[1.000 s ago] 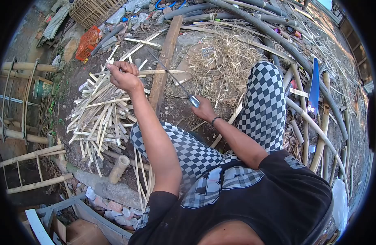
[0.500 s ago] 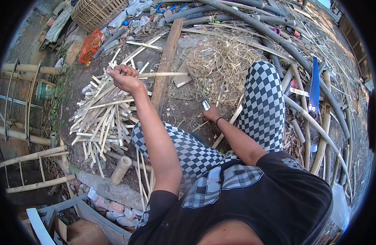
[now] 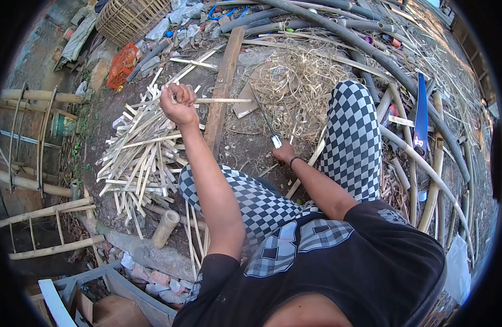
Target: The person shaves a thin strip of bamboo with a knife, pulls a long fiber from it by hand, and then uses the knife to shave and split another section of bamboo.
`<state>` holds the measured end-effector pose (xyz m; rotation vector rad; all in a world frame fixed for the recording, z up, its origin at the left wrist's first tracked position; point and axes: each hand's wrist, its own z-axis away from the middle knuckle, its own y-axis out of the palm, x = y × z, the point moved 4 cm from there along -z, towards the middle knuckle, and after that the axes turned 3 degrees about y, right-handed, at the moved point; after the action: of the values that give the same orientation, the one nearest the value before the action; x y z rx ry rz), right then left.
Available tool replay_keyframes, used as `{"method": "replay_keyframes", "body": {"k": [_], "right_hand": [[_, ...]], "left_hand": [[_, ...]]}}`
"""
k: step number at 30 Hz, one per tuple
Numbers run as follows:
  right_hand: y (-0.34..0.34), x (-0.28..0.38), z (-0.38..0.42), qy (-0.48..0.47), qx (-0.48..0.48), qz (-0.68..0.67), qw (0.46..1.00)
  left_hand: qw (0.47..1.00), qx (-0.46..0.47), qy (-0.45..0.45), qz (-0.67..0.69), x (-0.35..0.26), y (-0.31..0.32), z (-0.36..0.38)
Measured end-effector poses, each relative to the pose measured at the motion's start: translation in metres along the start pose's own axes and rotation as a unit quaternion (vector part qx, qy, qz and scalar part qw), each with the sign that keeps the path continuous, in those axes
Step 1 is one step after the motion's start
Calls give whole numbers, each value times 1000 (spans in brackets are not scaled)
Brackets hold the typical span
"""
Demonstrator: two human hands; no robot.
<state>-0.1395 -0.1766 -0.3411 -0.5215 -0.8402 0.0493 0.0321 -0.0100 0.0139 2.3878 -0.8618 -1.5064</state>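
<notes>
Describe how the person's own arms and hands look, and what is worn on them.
Both arms are bare from short black sleeves down to the hands. The left hand has no glove, ring or band that shows. The right hand is bare too, with a thin dark band around its wrist. No markings can be made out.

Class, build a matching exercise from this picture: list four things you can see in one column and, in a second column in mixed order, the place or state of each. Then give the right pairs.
Things
1. bamboo strip
2. knife
3. blue saw
4. woven basket

Places or states
A. lying among the bamboo poles, beside the raised knee
B. gripped in the left hand, pointing sideways across the wooden plank
C. standing at the top edge, above the orange crate
D. held by its handle in the right hand, low by the ground

Pairs: 1-B, 2-D, 3-A, 4-C
</notes>
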Motion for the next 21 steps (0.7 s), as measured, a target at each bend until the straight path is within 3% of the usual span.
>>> {"method": "replay_keyframes", "body": {"k": [3,5,9,11,14,19,21], "right_hand": [[-6,18,14,-69,-40,-19,997],[-12,34,24,-109,-91,-103,984],[-27,78,45,-118,-83,-54,988],[-33,110,68,-229,-75,-95,966],[-51,157,110,-230,-14,-101,968],[-25,148,84,-309,11,-131,942],[-10,111,45,-251,-79,-121,957]], "left_hand": [[1000,5,-11,10,-1,3,2],[1000,8,-16,14,-3,2,2],[998,43,-36,-3,-1,0,1],[998,35,-46,-18,1,-2,1],[998,28,-46,14,0,0,1],[997,57,-58,0,2,0,2],[997,51,-57,-16,2,-10,3]]}}
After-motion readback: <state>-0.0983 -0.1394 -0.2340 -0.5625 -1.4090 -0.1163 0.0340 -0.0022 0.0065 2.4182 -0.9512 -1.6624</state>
